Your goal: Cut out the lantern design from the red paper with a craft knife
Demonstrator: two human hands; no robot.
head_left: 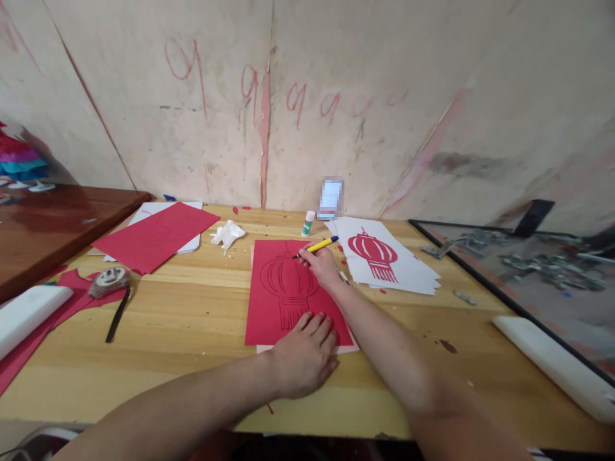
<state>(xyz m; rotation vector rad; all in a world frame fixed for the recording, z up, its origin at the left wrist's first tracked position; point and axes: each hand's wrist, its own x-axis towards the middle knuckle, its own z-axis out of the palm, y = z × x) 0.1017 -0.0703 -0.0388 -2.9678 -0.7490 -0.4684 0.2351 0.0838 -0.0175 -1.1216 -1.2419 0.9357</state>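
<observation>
A sheet of red paper (pixel 259 320) lies before me with a lantern outlined on it in dark lines. My right hand (pixel 318 264) is closed around a yellow pen (pixel 321 244) with a blue end, its tip at the top of the drawn lantern. Flat on the lower part of the sheet rests my left hand (pixel 307 352), fingers stretched over the drawn tassels. Pale paper edges show beneath the red sheet. To the right, white sheets (pixel 408 266) carry a red cut-paper lantern (pixel 373 253).
A glue stick (pixel 308 224) stands behind the sheet, near a blurred phone (pixel 330 198) against the wall. Crumpled tissue (pixel 228 235), another red sheet (pixel 156 237) and a tape measure (pixel 109 283) lie left. White blocks sit at both sides; a black-edged panel (pixel 480 282) borders the right.
</observation>
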